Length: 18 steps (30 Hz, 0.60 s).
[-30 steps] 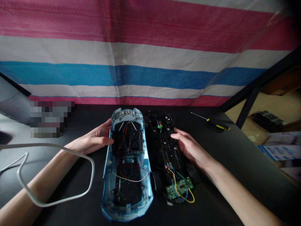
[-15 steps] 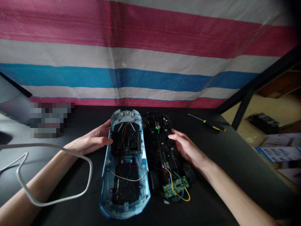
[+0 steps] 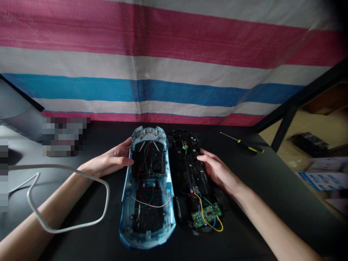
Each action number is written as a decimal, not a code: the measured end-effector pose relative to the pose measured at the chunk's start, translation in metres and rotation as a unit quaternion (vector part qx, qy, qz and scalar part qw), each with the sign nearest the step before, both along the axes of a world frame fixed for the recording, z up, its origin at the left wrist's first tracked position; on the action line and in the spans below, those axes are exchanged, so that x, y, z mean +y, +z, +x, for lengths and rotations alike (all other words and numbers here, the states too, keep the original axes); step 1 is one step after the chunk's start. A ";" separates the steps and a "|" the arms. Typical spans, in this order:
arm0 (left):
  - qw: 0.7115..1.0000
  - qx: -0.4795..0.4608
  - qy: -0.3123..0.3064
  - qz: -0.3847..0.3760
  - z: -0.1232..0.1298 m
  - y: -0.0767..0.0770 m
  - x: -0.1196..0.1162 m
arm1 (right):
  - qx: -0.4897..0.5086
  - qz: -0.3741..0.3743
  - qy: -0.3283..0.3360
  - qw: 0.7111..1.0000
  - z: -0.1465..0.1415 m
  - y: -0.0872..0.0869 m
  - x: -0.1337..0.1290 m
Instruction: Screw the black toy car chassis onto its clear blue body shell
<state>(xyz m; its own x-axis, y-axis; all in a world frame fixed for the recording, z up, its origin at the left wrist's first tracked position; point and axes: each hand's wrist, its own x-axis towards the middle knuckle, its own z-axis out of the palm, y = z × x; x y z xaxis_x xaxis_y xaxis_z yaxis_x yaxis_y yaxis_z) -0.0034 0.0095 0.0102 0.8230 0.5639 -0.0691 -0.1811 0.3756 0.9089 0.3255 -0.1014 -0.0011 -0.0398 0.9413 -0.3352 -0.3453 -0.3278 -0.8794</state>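
A blue toy car body shell [image 3: 125, 217] lies upside down on the dark tabletop, its inside up with thin red, green and white wires. My left hand [image 3: 116, 159] grips its left edge, thumb on the rim, fingers mostly hidden beyond it. Right beside the shell is a black toy car chassis [image 3: 190, 163] with wheels. A green circuit board [image 3: 207, 214] with yellow and blue wires lies over its near end. Along the chassis's right side my right hand [image 3: 216, 168] is closed, thumb on top and the other fingers partly hidden.
A black-and-yellow screwdriver [image 3: 243, 144] rests toward the back right. At the left, a white cable [image 3: 67, 229] loops in front of my left forearm, and a blurred-out box-like item [image 3: 63, 136] sits farther back. Striped sheeting [image 3: 168, 90] hangs behind the table.
The whole view has shifted slightly, so everything appears a little farther right. Both hands keep the same hold on the shell and the chassis.
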 end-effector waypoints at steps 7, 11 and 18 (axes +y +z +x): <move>1.000 0.006 0.002 -0.001 -0.001 -0.001 0.000 | -0.019 -0.003 -0.006 1.000 0.000 0.000 -0.001; 1.000 0.011 0.001 0.001 -0.001 -0.001 0.000 | -0.011 -0.005 -0.001 1.000 0.000 0.002 -0.001; 1.000 0.009 -0.010 0.014 -0.001 -0.001 0.001 | -0.033 -0.009 -0.007 0.999 0.001 0.001 -0.001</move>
